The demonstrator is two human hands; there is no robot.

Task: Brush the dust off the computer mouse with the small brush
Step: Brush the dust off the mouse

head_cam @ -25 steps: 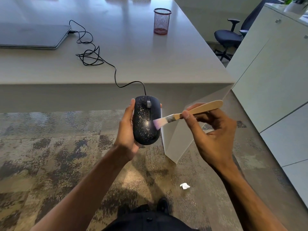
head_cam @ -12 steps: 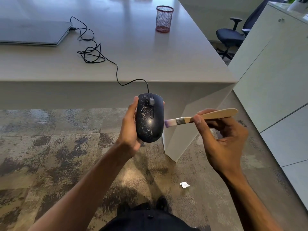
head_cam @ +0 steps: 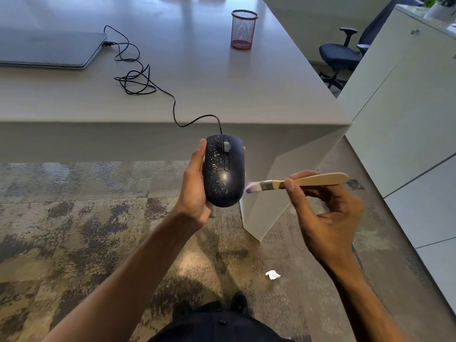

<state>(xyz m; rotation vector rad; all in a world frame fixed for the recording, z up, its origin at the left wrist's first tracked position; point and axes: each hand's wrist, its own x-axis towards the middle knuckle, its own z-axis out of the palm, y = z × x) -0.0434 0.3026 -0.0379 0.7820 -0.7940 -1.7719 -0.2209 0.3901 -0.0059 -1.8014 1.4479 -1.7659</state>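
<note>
A black wired computer mouse point(head_cam: 224, 171), speckled with pale dust mostly on its left half, is held upright in front of the desk edge by my left hand point(head_cam: 193, 186), which grips it from the left and underneath. My right hand point(head_cam: 325, 213) pinches a small wooden-handled brush point(head_cam: 296, 183) just to the right of the mouse. The brush's pale purple bristles point left and sit at the mouse's lower right edge, barely touching or just off it.
The mouse cable point(head_cam: 138, 77) runs over the grey desk point(head_cam: 222, 90) to a closed laptop point(head_cam: 47, 49). A red mesh pen cup point(head_cam: 243, 29) stands at the back. A white cabinet point(head_cam: 404, 95) and an office chair point(head_cam: 343, 55) are on the right. A paper scrap point(head_cam: 272, 275) lies on the carpet.
The brush has swept right, from on the mouse's right half to off its right edge, and my right hand has drawn right and down. The mouse has stayed almost still.
</note>
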